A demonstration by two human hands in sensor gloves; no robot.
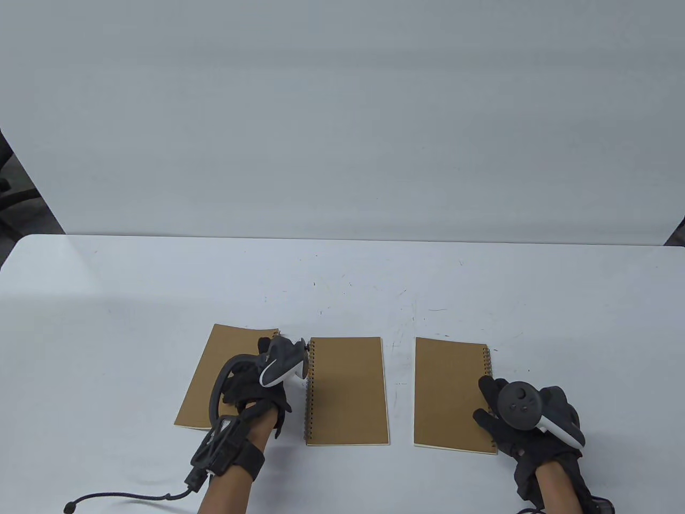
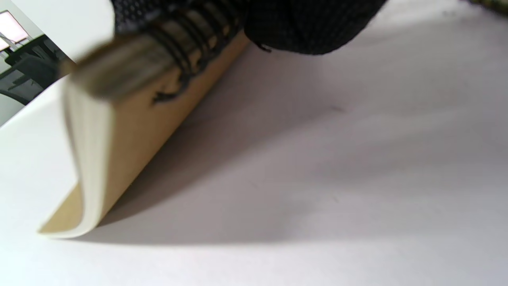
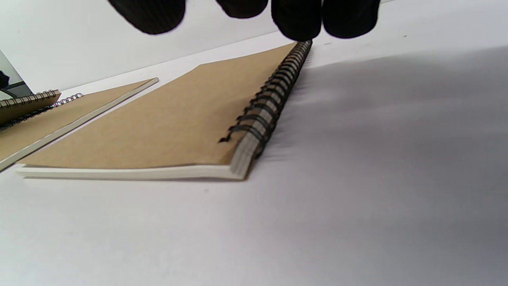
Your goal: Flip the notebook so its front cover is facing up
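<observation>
Table view first: three brown kraft-cover spiral notebooks lie in a row on the white table (image 1: 160, 278). The left hand (image 1: 251, 391) is on the left notebook (image 1: 214, 369), gripping its spiral edge, which sits lifted off the table. The middle notebook (image 1: 348, 391) lies flat with its coil on its left side. The right notebook (image 1: 449, 393) lies flat with its coil on the right, and the right hand (image 1: 514, 417) rests at that coil edge near the front corner, fingers loosely spread.

Left wrist view: gloved fingers (image 2: 309, 28) clasp the black wire coil (image 2: 190, 43) of the left notebook (image 2: 131, 135), which tilts steeply, its far edge touching the table (image 2: 317, 178).

Right wrist view: black fingertips (image 3: 297, 20) hang just above the right notebook's (image 3: 158, 119) coil (image 3: 270, 99), grasping nothing. The middle notebook (image 3: 59, 115) lies beside it.
</observation>
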